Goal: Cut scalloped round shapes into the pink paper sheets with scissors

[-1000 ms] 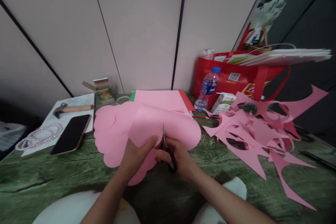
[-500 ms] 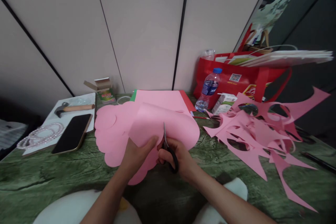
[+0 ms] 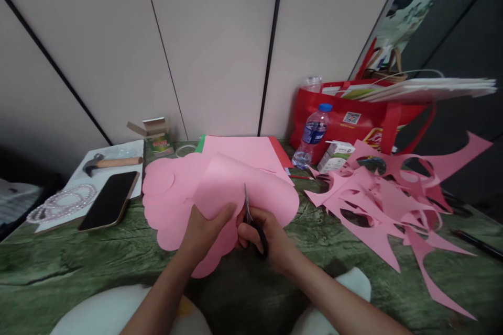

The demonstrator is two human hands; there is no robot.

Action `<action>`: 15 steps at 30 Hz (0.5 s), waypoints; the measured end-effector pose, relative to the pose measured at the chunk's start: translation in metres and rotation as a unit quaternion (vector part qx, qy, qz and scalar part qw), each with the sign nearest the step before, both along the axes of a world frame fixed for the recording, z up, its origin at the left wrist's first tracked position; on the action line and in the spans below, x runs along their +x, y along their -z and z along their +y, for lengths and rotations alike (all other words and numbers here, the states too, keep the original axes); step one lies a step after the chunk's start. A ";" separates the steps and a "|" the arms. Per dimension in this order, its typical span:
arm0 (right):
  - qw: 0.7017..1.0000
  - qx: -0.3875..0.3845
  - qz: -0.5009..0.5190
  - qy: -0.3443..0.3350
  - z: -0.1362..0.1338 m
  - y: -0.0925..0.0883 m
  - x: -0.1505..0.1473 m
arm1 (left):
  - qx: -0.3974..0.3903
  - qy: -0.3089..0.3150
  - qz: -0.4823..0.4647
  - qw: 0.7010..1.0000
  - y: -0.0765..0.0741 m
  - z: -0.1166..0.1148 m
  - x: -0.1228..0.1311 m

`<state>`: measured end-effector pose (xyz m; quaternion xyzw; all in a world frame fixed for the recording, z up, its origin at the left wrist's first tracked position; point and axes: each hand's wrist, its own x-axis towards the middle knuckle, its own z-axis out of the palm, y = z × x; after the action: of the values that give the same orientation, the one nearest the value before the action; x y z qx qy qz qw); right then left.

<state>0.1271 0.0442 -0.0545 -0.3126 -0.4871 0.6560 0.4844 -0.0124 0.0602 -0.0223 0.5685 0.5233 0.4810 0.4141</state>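
My left hand grips the near edge of a folded pink paper sheet with a scalloped outline, thumb on top. My right hand is closed round the black handles of scissors. Their blades point away from me into the pink sheet. The sheet lies over other pink cut-outs on the green table. Behind it is a stack of pink, green and red paper.
A heap of pink paper offcuts covers the right side. A water bottle, a small carton and a red bag stand at the back right. To the left lie a phone, bead strings, a hammer and a small open box.
Both hands and the scissors stay almost where they were. The view has shifted slightly, and the blades sit a touch deeper in the pink sheet.
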 end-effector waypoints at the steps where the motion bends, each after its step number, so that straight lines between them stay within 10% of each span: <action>1: 1.000 0.000 0.001 0.000 0.000 0.001 0.000 | 0.003 -0.002 0.001 1.000 0.000 0.000 0.000; 15: 1.000 -0.007 0.010 -0.001 -0.001 0.001 -0.001 | 0.005 -0.005 0.008 1.000 -0.003 -0.001 0.001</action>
<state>0.1263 0.0431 -0.0556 -0.3085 -0.4779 0.6630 0.4867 -0.0115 0.0588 -0.0197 0.5718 0.5270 0.4810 0.4049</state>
